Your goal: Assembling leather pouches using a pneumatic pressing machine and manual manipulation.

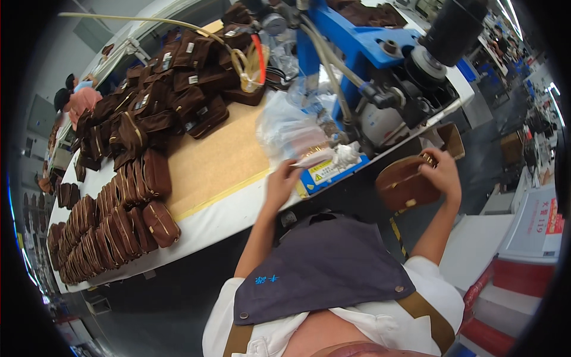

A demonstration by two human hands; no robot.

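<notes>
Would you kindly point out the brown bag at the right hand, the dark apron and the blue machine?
Brown bag (405,185), head view: front panel.
Dark apron (327,256), head view: middle of front.
Blue machine (355,34), head view: upper frame.

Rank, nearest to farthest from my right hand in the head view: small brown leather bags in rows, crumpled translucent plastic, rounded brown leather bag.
1. Rounded brown leather bag: in the right hand.
2. Crumpled translucent plastic: left of that hand, on the table.
3. Small brown leather bags in rows: farthest, at lower left.
</notes>
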